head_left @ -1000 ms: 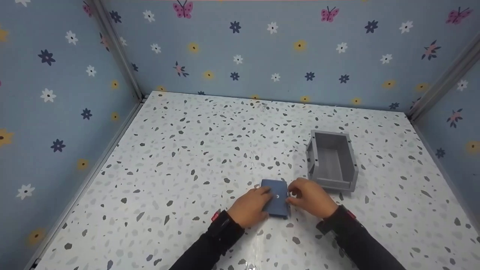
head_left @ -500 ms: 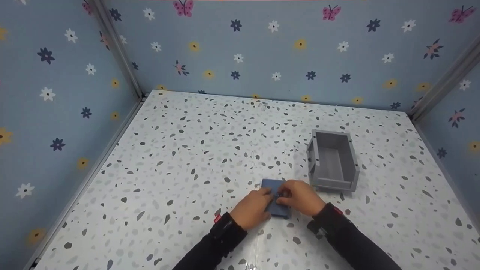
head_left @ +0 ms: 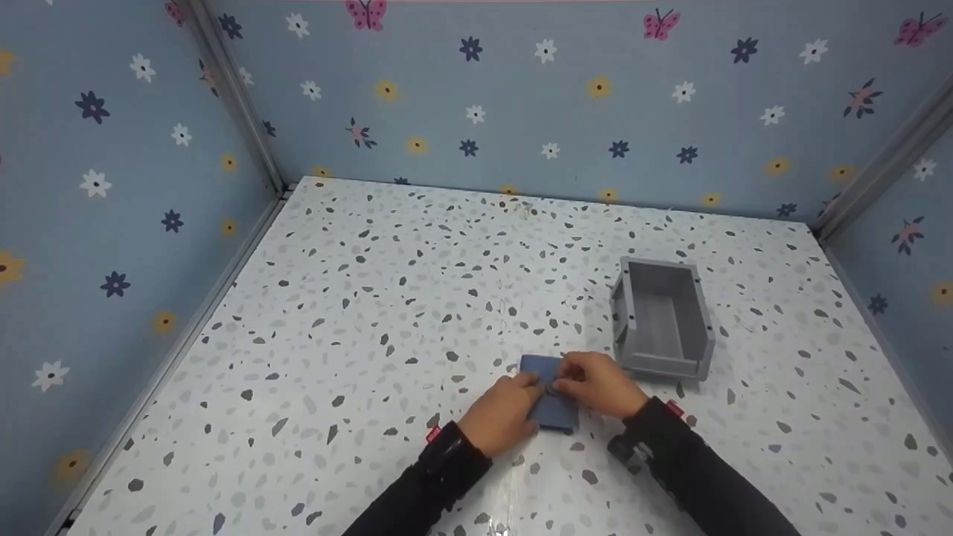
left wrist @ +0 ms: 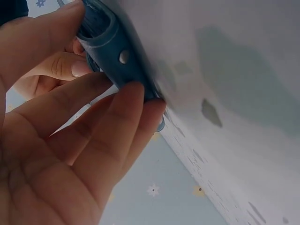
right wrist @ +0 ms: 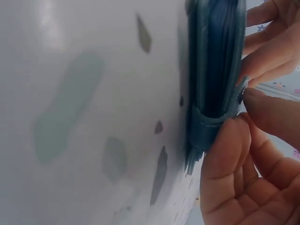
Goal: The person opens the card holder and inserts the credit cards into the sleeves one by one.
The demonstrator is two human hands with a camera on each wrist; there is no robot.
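Observation:
A blue card wallet (head_left: 555, 417) lies flat on the speckled tabletop, its card slots showing in the right wrist view. My left hand (head_left: 499, 418) grips its left side, fingers along the spine, where the left wrist view shows a round metal stud (left wrist: 123, 56). From the other side my right hand (head_left: 604, 387) pinches the short closing strap (right wrist: 208, 130), which wraps round the wallet's open edge. The strap's end is bent over the top face under my right thumb (right wrist: 272, 112). Whether the snap is fastened is hidden by the fingers.
Just beyond my right hand stands a grey plastic bin (head_left: 663, 366), its inside facing up. Patterned blue wall panels (head_left: 514, 97) enclose the white speckled tabletop (head_left: 372, 298) at the back and both sides.
My right hand has moved left from the wallet's right edge onto its top face, bringing the strap over. The left hand has stayed nearly still on the wallet.

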